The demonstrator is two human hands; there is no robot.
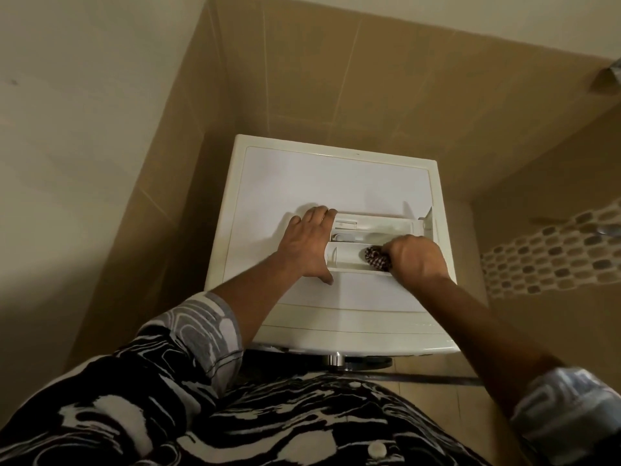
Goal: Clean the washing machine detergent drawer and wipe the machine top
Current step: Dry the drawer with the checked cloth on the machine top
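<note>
— What are the fingers (401,252) of the right hand (418,260) doing?

— They are curled tight around a bunched cloth (378,258), checked in dark and light. Its free end pokes out to the left of the fist, down into the near compartment of the drawer (369,230).

— And the left hand (307,245)?

— Spread flat, gripping nothing. Its fingertips rest on the drawer's left end and the thumb points back toward the body, so it looks to be bracing the drawer.

— Where does the drawer lie?

— Out of its slot, resting on the top of the washing machine (302,176), toward the front half. Its long axis runs left to right, from one hand to the other.

— So which way must the cloth go?

— My guess is leftward, along that axis. The cloth sits at the right end of the near trough, and the uncovered length of the trough stretches away to the left, toward the bracing hand. The right hand is the nearer one for that stroke. The far compartments, just beyond the cloth, look untouched by it at present.
</note>
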